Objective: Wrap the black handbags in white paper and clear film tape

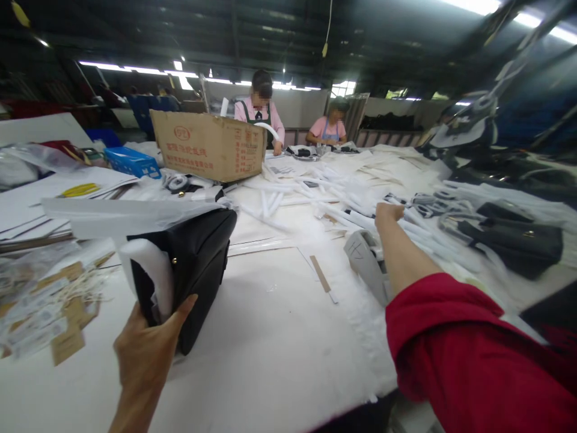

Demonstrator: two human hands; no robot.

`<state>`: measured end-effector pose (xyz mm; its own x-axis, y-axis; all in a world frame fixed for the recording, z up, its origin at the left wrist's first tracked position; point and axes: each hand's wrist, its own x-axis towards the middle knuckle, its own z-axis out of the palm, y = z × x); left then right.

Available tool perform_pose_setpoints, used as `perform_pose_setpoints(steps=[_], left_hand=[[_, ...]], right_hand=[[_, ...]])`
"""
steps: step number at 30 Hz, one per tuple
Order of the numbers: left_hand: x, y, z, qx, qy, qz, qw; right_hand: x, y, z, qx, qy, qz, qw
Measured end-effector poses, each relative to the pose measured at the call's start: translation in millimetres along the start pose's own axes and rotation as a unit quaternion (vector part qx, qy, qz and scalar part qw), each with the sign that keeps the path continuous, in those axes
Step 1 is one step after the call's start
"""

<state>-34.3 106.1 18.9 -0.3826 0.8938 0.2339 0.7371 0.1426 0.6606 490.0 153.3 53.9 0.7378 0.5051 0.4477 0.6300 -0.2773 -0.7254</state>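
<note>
My left hand grips the lower near edge of a black handbag, thumb on its side and fingers beneath. White padding bulges from the bag's near end, and a translucent white sheet sticks out over its top. My right arm reaches forward across the table. At its end, my right hand is over a heap of white foam strips and grey straps. The fingers of that hand are turned away, so what they touch is hidden. A grey tape dispenser stands just left of my right forearm.
A big cardboard carton and a blue box stand at the back left. Paper tags with strings lie at left, below yellow scissors. Another black bag rests at right. Two people work across the white table.
</note>
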Motion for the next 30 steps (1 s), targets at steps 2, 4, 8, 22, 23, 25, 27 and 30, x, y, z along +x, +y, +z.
perform_pose_setpoints(steps=[2, 4, 8, 22, 23, 25, 27, 30], left_hand=[[0, -1, 0.7, 0.007, 0.003, -0.001, 1.0], [1, -3, 1.7, 0.012, 0.006, 0.0, 1.0], [2, -3, 3.6, 0.019, 0.007, 0.002, 1.0], [-1, 4, 0.5, -0.026, 0.008, 0.002, 1.0], [-1, 5, 0.2, -0.028, 0.006, 0.002, 1.0], [-1, 5, -0.2, -0.03, 0.003, 0.002, 1.0], [-1, 5, -0.5, -0.033, 0.0, 0.002, 0.999], [0, 5, -0.7, -0.036, -0.003, 0.001, 0.999]], right_hand=[[6, 15, -15, -0.041, 0.077, 0.015, 0.996], [-5, 27, -19, -0.046, 0.115, 0.011, 0.992], [-56, 37, -5, -0.116, -0.077, -0.11, 0.984], [-133, 36, 34, -0.278, -0.367, -0.104, 0.882], [-135, 36, 32, -0.273, -0.364, -0.102, 0.885], [-137, 35, 31, -0.255, -0.357, -0.096, 0.893], [-136, 32, 28, -0.222, -0.346, -0.085, 0.907], [-127, 25, 23, -0.147, -0.318, -0.06, 0.935]])
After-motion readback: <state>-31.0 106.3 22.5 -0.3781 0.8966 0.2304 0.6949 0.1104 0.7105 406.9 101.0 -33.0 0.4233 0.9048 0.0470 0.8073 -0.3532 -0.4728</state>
